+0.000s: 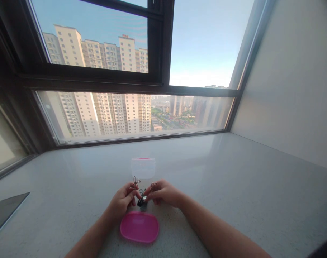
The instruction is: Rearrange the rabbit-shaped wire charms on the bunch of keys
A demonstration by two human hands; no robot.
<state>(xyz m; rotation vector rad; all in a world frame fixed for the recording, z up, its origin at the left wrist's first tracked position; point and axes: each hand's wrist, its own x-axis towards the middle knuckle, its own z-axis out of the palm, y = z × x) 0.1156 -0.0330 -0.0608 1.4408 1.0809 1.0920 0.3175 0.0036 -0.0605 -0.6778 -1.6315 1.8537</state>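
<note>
Between thumb and fingers, my left hand (123,198) pinches a binder clip (136,182) whose thin reddish-brown wire loops stick up; its body is hidden by the fingers. My right hand (163,194) is closed on a similar binder clip (153,185), with only its wire loops showing. Between the hands lies a small dark item with shiny parts (142,200), which looks like a black clip; fingers of both hands are close to it, and whether they touch it I cannot tell. Just in front of me is a pink oval lid (139,227), hollow side up.
A clear plastic box (143,168) with some pink at its top stands beyond the hands. At the left edge lies a flat dark tablet-like device (9,211). The pale speckled counter (233,186) meets a window and, on the right, a white wall (292,89).
</note>
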